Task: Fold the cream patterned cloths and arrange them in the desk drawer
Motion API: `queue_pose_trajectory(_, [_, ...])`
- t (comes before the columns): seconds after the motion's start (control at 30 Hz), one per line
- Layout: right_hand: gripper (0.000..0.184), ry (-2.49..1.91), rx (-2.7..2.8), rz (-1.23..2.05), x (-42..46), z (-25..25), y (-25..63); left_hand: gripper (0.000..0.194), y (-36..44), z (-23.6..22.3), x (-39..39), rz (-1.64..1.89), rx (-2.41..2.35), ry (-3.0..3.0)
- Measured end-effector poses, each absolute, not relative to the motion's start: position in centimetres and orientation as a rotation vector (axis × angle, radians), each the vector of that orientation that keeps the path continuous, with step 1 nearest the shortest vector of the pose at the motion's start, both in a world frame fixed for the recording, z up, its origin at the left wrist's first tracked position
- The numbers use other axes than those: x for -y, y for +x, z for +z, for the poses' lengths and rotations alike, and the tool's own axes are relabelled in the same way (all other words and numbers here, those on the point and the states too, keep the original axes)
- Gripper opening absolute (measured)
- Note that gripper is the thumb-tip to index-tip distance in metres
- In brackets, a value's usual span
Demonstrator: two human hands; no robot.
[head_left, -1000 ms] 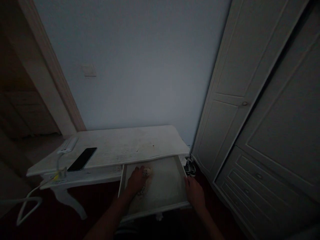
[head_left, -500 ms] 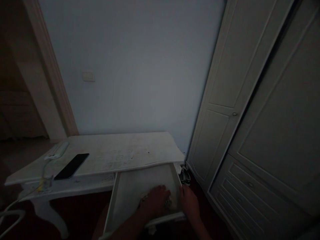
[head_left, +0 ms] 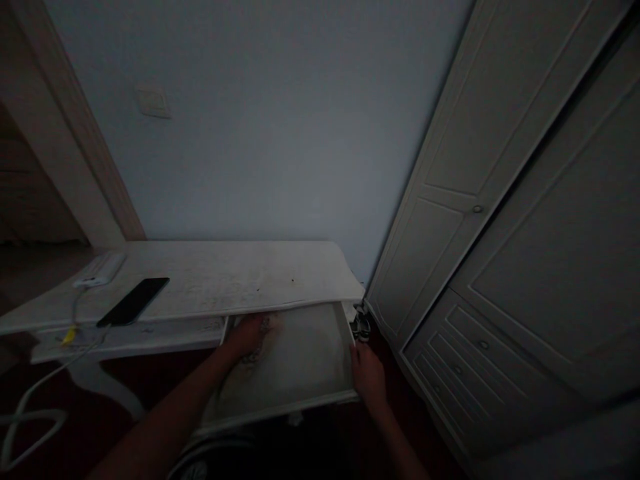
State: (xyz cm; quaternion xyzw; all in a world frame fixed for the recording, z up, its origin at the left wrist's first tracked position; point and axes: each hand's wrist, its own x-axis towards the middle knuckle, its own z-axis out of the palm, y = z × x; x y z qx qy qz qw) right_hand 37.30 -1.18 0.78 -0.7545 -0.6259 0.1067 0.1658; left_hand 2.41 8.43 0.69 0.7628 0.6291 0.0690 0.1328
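Note:
A white drawer (head_left: pixel 320 363) stands pulled out from under a white desk (head_left: pixel 225 280). My left hand (head_left: pixel 249 335) reaches deep into the drawer's back left part and presses a small patterned cloth (head_left: pixel 253 353) against the bottom, fingers curled over it. My right hand (head_left: pixel 369 373) grips the drawer's right front corner, fingers wrapped on the side wall. The room is dim and the cloth is hard to make out.
On the desk lie a black phone (head_left: pixel 133 301) and a white power strip (head_left: pixel 100 269) with a cable (head_left: pixel 30 393) hanging off the left end. A white wardrobe (head_left: pixel 500 233) stands close on the right. Small dark objects (head_left: pixel 361 327) sit on the floor by the wardrobe.
My left hand with the cloth moved from the drawer's back left to the front right and back to the back left. My right hand stayed on the drawer's right side.

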Motion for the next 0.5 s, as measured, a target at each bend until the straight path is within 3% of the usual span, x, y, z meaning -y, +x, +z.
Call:
queue_pose_trajectory(0.2, [0.040,-2.129,1.785,0.278,1.0,0.5,37.3,0.071,6.5,-1.0,-3.6,0.005,-1.356,2.377])
queue_pose_trajectory(0.5, [0.041,-2.078,1.781,0.284,1.1,0.1,37.6,0.051,18.9,-1.4,-5.7,0.127,-1.150,2.493])
